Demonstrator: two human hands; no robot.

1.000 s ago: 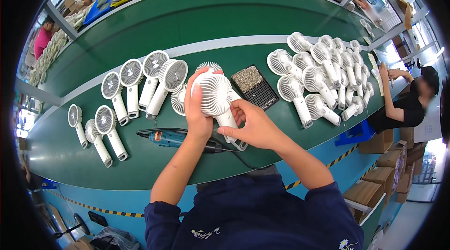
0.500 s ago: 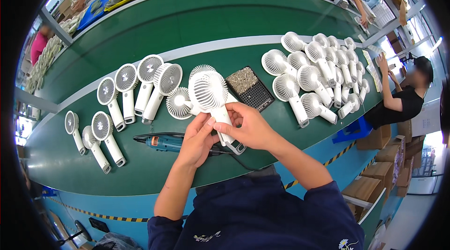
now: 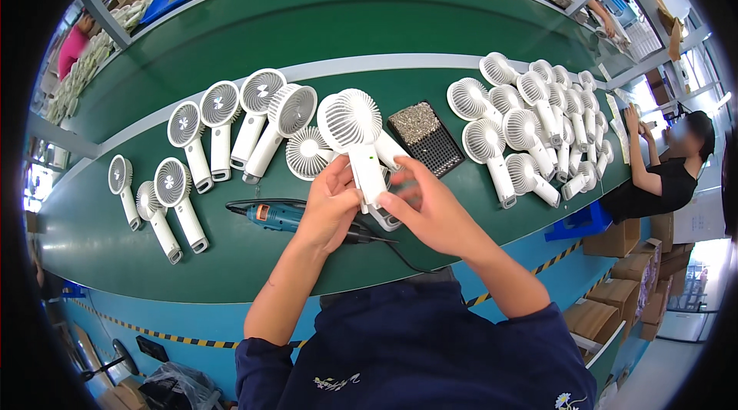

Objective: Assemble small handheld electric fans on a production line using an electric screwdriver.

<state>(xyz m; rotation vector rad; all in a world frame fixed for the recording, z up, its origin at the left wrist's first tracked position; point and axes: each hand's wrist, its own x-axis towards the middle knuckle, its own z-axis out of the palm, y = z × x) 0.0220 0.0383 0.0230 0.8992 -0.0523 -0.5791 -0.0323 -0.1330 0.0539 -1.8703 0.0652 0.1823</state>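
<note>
A white handheld fan [image 3: 350, 119] is upright in front of me above the table, its slatted round head away from me. My left hand [image 3: 330, 210] is closed around the left side of its handle, thumb across the front. My right hand [image 3: 434, 214] grips the lower right of the handle, its thumb near the base and its fingers curved behind. A small green spot shows on the handle. Other white fan parts behind it are partly hidden. Left of them another fan [image 3: 306, 152] lies on the table. A teal electric screwdriver [image 3: 277, 215] with a black cord lies beside my left hand.
A black tray [image 3: 442, 150] of small screws sits beyond my right hand. Several fans [image 3: 530, 129] crowd the right side of the green table [image 3: 231, 271]; several more [image 3: 184, 121] lie left. A person [image 3: 669, 156] sits at the right end; others work across the table.
The held fan now stands more upright, showing its handle front and the green spot. My right fingers have loosened and spread slightly along the handle. The whole view has shifted a little.
</note>
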